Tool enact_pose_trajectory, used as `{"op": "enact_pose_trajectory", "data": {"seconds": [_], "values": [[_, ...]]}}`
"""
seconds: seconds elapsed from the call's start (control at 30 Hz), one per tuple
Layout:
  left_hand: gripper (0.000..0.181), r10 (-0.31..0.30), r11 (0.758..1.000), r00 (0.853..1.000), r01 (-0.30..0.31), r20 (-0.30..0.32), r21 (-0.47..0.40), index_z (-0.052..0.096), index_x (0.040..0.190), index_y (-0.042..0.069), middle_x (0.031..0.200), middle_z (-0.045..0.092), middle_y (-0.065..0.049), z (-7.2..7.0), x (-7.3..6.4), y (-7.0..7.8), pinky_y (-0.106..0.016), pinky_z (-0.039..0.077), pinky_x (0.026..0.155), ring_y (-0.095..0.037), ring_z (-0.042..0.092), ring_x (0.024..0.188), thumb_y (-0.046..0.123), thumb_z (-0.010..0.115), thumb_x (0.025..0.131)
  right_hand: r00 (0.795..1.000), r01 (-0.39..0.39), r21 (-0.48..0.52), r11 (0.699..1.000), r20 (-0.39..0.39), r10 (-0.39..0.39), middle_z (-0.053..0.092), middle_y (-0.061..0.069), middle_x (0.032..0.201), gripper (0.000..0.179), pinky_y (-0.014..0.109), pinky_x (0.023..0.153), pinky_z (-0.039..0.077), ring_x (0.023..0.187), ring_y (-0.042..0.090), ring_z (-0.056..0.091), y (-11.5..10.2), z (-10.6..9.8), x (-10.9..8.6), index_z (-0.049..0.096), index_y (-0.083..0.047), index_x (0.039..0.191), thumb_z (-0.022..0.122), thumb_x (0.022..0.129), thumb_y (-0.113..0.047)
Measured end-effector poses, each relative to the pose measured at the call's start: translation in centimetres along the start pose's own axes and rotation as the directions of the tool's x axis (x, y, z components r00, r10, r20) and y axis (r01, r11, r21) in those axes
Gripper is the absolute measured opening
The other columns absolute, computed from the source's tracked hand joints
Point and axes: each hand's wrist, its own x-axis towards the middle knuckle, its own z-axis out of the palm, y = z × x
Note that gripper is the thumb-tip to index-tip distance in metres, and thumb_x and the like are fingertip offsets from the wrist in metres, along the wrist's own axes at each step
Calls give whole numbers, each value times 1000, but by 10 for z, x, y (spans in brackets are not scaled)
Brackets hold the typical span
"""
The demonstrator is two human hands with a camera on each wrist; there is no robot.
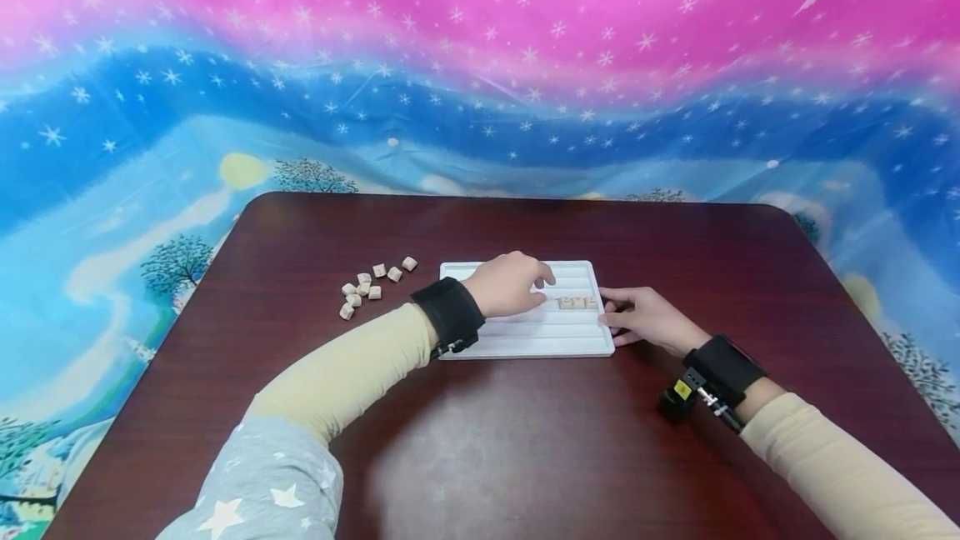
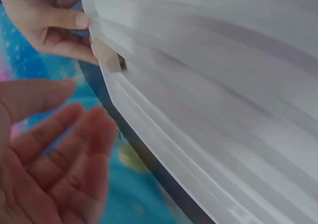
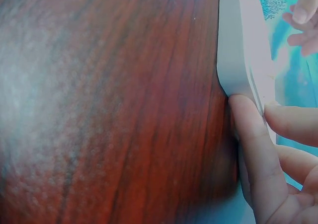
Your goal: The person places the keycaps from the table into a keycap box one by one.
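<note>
A white ridged tray (image 1: 540, 345) lies on the table, with a short row of small beige lettered cubes (image 1: 578, 303) in one groove at its right end. My left hand (image 1: 506, 286) is over the tray's middle, just left of the row. Its fingers are loosely bent, and in the left wrist view a gap with nothing in it shows between thumb and fingertips. At the tray's right edge, my right hand (image 1: 652, 319) pinches the rim, thumb on top. The right wrist view shows a finger (image 3: 256, 139) against the tray's side near the corner.
Several loose beige cubes (image 1: 375, 292) are scattered on the dark brown table (image 1: 480, 457) to the left of the tray. Behind the table hangs a colourful backdrop cloth (image 1: 480, 90). My left forearm reaches across in front of the tray's left part.
</note>
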Motion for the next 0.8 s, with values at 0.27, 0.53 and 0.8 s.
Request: {"op": "enact_pose_trajectory", "data": {"seconds": [0.27, 0.53, 0.8], "values": [[37, 128, 992, 989, -129, -72, 3, 67, 136, 12, 133, 67, -4, -1, -30, -22, -35, 45, 107, -19, 60, 126, 18, 68, 100, 1000, -1, 1, 1000, 11, 1, 54, 20, 111, 65, 34, 74, 60, 91, 23, 66, 0, 2, 0, 29, 10, 155, 63, 101, -4], [31, 181, 983, 952, -176, -245, 41, 71, 128, 10, 119, 71, -5, -15, -63, -54, -36, 50, 99, -21, 65, 114, 13, 69, 98, 1000, 0, -16, 1000, -4, -1, 54, 22, 112, 66, 35, 73, 60, 92, 24, 67, 1, -3, 1, 29, 10, 155, 63, 101, -3], [23, 5, 1000, 938, -11, -346, -17, 76, 119, 8, 109, 74, -4, -28, -95, -91, -36, 54, 79, -18, 66, 88, 10, 69, 97, 1000, -28, -1, 1000, -9, 28, 53, 23, 113, 66, 35, 74, 60, 91, 24, 66, 3, -2, 3, 29, 9, 156, 64, 100, -2]]}}
